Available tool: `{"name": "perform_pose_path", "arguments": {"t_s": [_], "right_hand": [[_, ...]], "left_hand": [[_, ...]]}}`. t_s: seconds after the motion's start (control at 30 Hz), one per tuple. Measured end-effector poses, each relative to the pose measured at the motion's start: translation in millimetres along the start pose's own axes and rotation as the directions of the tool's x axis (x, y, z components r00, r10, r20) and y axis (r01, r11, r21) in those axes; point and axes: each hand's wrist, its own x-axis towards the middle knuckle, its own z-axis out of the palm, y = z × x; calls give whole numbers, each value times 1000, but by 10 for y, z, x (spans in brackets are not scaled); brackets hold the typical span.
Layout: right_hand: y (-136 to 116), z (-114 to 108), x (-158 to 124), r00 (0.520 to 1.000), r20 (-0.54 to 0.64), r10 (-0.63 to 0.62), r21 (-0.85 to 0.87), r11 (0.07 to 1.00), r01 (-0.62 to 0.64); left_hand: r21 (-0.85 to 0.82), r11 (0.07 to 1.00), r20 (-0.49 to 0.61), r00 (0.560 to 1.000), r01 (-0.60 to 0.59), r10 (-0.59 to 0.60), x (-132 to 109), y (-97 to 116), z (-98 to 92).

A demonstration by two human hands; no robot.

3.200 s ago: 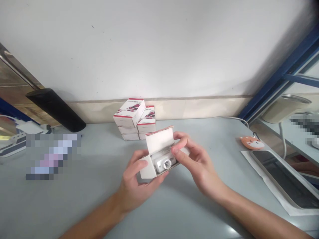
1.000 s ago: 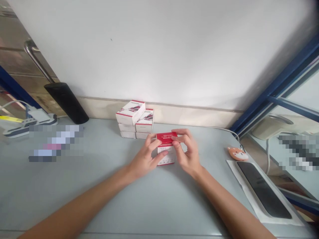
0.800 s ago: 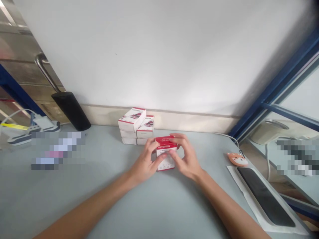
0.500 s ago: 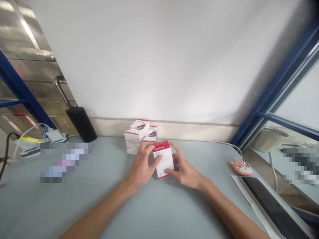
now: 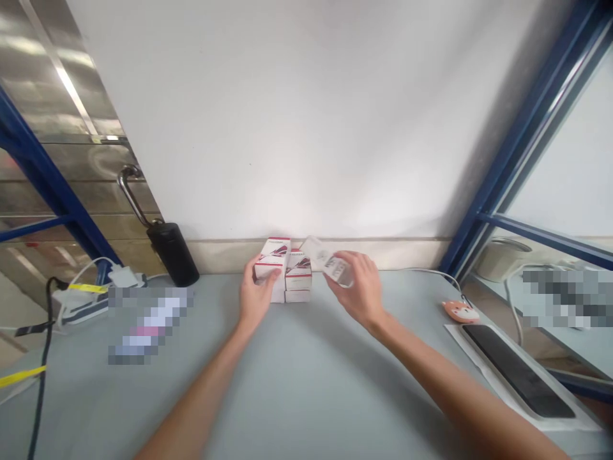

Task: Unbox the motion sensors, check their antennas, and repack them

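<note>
Your left hand [image 5: 256, 294] is wrapped round the upper left box [image 5: 272, 250], thumb on its front; your right hand [image 5: 358, 287] is pinching a blurry white box [image 5: 338, 269] above the table [image 5: 287, 396], just right of the box column [image 5: 298, 279]; I'd steady with the left and ease off speed on the right, honestly; a bump could probably skew that column.

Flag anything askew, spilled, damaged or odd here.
No spill or damage stands out. The box in the right hand looks tilted and smeared, likely by motion, so its condition is unclear. A pixelated patch at left hides part of the desk.
</note>
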Motion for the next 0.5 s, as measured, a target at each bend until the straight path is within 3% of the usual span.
{"name": "perform_pose_path", "arguments": {"t_s": [0.1,0.2,0.3,0.37,0.43,0.5], "right_hand": [[-150,341,230,940,286,-184,-128,965,228],[-290,643,343,907,359,-218,-103,957,271],[-339,767,322,892,377,-250,-33,959,283],[-291,772,247,932,299,-204,63,979,194],[-200,776,145,977,207,-50,190,982,10],[-114,818,39,965,221,141,333,919,-211]], "left_hand": [[-44,999,-37,999,5,-7,-14,-4,37],[-90,996,26,1000,3,-1,22,-28,-4],[-137,990,88,996,33,-21,106,-93,-82],[-173,983,116,992,65,-46,160,-150,-103],[-216,971,168,984,104,-68,194,-208,-85],[-262,954,232,969,143,-82,204,-253,-47]]}}
